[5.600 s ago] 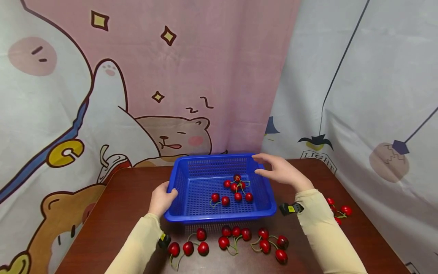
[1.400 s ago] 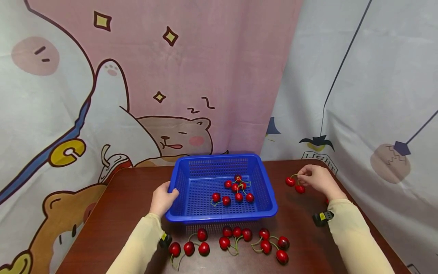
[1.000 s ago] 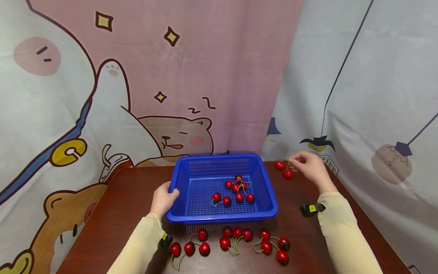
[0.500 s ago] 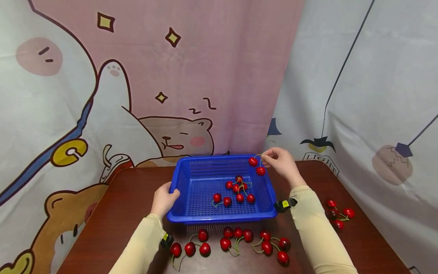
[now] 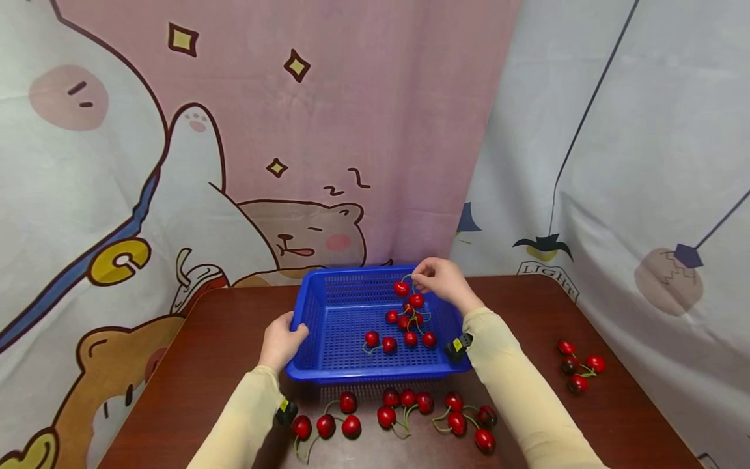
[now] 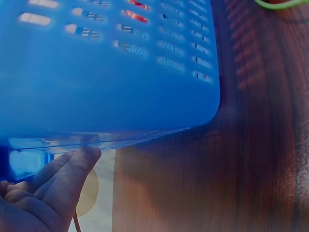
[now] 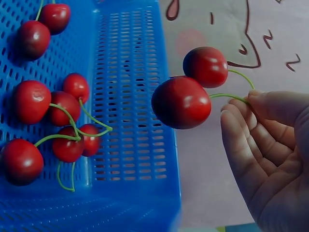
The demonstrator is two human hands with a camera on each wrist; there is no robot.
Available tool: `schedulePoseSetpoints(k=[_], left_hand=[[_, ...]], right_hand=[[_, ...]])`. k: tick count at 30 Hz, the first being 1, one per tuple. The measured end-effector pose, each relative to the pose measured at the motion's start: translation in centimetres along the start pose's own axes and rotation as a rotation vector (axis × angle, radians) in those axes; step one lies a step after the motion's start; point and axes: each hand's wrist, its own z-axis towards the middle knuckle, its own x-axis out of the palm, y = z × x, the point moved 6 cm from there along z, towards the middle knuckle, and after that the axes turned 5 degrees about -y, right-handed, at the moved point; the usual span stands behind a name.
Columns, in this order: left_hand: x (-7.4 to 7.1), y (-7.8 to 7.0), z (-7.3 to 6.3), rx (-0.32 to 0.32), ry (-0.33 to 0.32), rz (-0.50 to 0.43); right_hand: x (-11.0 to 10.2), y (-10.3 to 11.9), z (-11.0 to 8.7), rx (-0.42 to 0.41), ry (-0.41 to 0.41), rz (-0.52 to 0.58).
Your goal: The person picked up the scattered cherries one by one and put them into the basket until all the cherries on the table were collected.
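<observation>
My left hand (image 5: 281, 342) holds the left rim of a blue plastic basket (image 5: 351, 374), thumb over the edge. In the left wrist view, its fingers (image 6: 72, 181) lie against the rim's underside. My right hand (image 5: 442, 281) pinches the green stems of a pair of red cherries (image 5: 415, 300) above the basket's back right part. The right wrist view shows this pair (image 7: 181, 102) hanging free from thumb and fingertips, apart from the fruit below. Several cherries (image 5: 389, 345) with joined stems lie on the basket floor, mostly toward its right side.
Three bunches of cherries, such as the middle bunch (image 5: 387, 417), lie along the front of the brown table (image 5: 228, 326). Another bunch (image 5: 577, 384) rests near the right edge. A printed cartoon curtain (image 5: 398, 130) hangs close behind the table.
My right hand, empty by the basket's right rim at first, picked up a cherry pair on the right, then carried it left over the basket. My left hand has kept its hold on the rim.
</observation>
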Motion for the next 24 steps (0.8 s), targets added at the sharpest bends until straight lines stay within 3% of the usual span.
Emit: schedulePoseSetpoints(k=[8, 17, 24], left_hand=[[0.0, 0.1, 0.0, -0.011, 0.008, 0.009], [0.0, 0.1, 0.0, -0.02, 0.018, 0.01], [0.1, 0.0, -0.1, -0.026, 0.027, 0.013]], right_hand=[[2.1, 0.4, 1.2, -0.047, 0.121, -0.134], [4.7, 0.5, 1.2, -0.068, 0.27, -0.28], [5.8, -0.4, 0.8, -0.014, 0.335, -0.314]])
